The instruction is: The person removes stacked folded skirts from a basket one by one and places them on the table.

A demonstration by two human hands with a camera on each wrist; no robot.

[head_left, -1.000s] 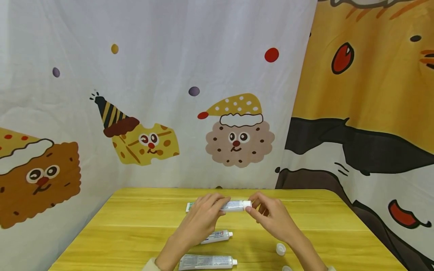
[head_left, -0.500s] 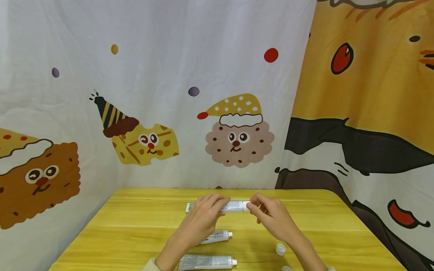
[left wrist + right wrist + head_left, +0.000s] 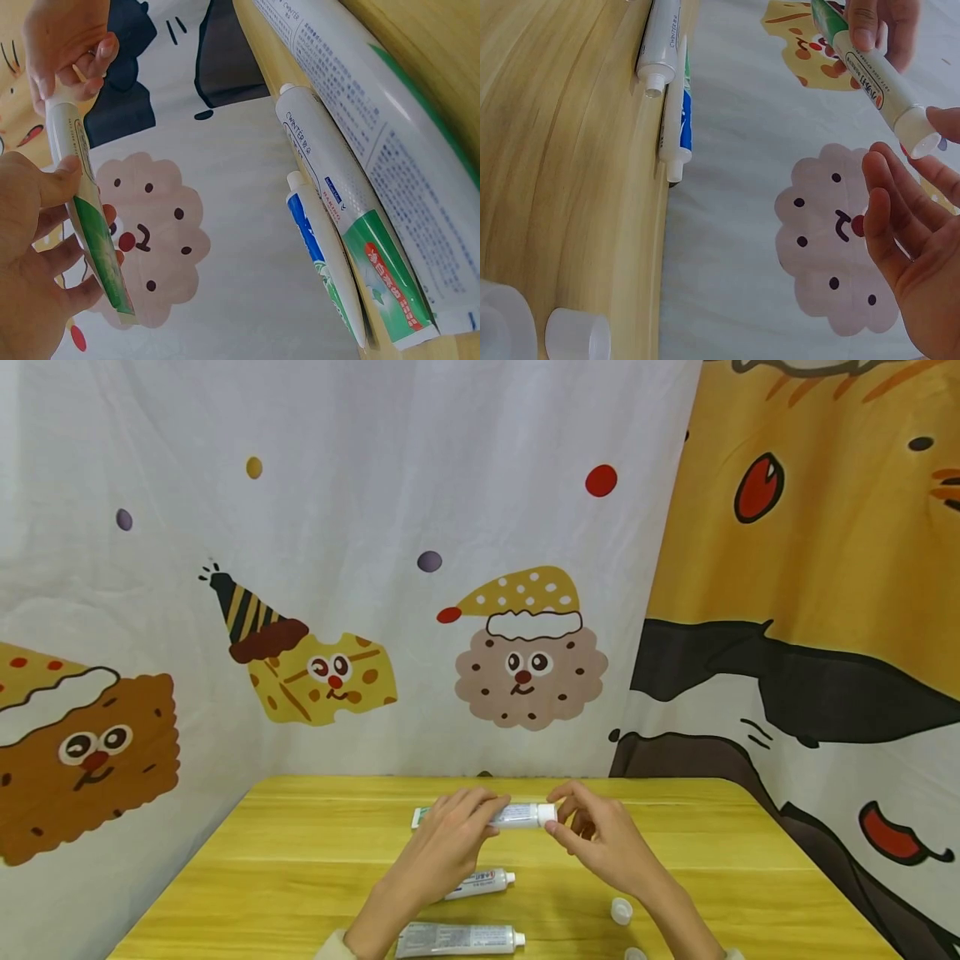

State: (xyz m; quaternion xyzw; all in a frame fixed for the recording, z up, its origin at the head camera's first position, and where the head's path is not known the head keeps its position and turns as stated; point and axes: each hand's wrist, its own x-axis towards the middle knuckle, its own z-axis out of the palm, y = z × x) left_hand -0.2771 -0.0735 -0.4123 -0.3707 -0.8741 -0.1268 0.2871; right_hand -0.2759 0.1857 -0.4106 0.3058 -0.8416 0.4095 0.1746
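My left hand (image 3: 450,831) grips a white and green toothpaste tube (image 3: 516,815) above the table, thumb on one side and fingers on the other. The tube lies nearly level in the head view, its white screw cap (image 3: 546,814) pointing right. At that end my right hand (image 3: 600,839) has thumb and forefinger at the cap's sides. In the right wrist view the thumb touches the rim of the cap (image 3: 916,133), and the other fingers are bent away from it. Part of the tube's body is hidden behind my left hand in the head view.
On the wooden table (image 3: 300,877) lie an uncapped middle tube (image 3: 480,883) and a nearer uncapped tube (image 3: 459,941). A large tube (image 3: 390,142) shows close up in the left wrist view. Two loose white caps, one farther (image 3: 621,911) and one nearer (image 3: 634,954), sit right.
The right fingers moved over the cap, covering more of it half a second ago, then shifted back so more of it shows. The left hand and tube stayed almost still.
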